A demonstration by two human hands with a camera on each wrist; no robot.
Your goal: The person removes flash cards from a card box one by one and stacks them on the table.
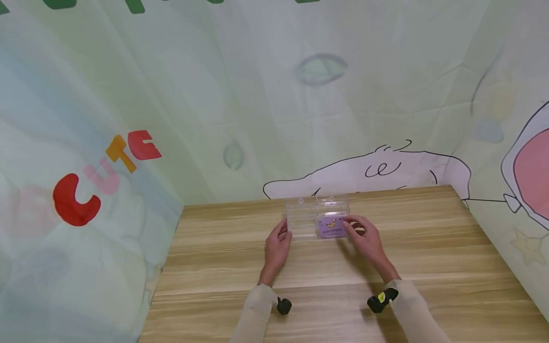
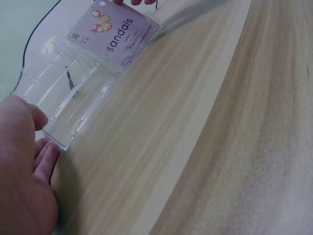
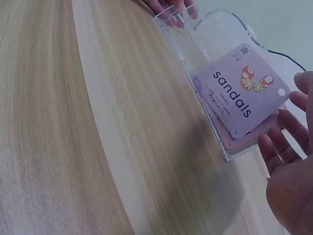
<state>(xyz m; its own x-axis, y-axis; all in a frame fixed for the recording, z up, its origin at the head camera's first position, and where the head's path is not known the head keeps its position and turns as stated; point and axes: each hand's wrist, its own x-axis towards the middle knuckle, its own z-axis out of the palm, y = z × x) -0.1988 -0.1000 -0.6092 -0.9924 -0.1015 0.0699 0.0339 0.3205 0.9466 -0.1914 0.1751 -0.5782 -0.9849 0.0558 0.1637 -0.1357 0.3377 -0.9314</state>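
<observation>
A clear plastic card rack (image 1: pixel 301 216) with stepped compartments stands toward the back of the table. My left hand (image 1: pixel 277 247) grips its left end, thumb in front and fingers around the side. A purple card (image 1: pixel 329 227) printed "sandals" with a picture of sandals sits at the front right compartment. Between thumb and forefinger, my right hand (image 1: pixel 364 237) pinches this card by its right corner. In the right wrist view the sandals card (image 3: pixel 244 90) is tilted over other pinkish cards (image 3: pixel 261 131) in the rack. The right hand's other fingers (image 3: pixel 281 147) are spread loosely beside the rack's end.
The wood-grain table (image 1: pixel 309 305) extends toward me and to both sides. Behind it hangs a printed fabric backdrop (image 1: pixel 257 95) with cartoon drawings and letters, close to the rack's back. A small black device (image 1: pixel 377 304) is strapped at the right wrist, another (image 1: pixel 283 306) at the left.
</observation>
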